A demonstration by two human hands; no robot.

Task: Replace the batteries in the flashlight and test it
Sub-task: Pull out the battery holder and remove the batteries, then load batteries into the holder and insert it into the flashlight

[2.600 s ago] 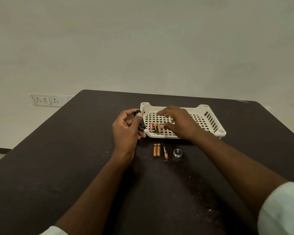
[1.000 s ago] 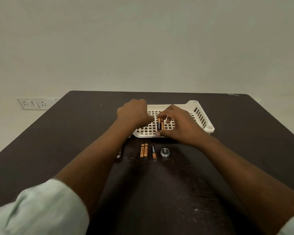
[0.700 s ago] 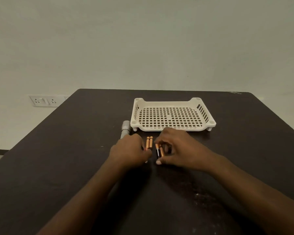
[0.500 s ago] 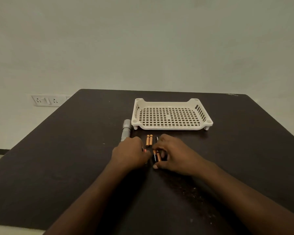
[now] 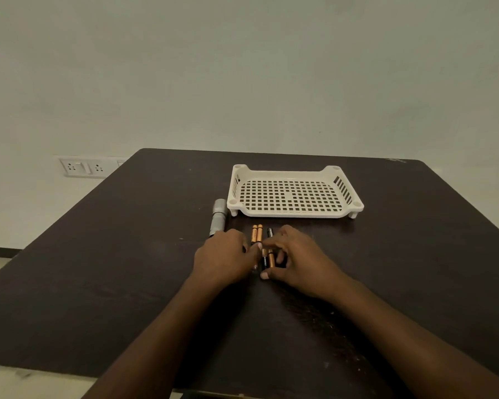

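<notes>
The right hand (image 5: 296, 259) has its grip closed on a small clutch of batteries (image 5: 268, 258) low over the desk (image 5: 113, 269), likely setting them apart from the pair of batteries (image 5: 257, 234) and one dark battery (image 5: 269, 232) lying just beyond. The left hand (image 5: 224, 259) rests curled beside them; whether its grip holds anything I cannot tell. The flashlight (image 5: 218, 216) lies far-left of the hands, beside the white tray (image 5: 294, 215), within easy reach for reloading.
</notes>
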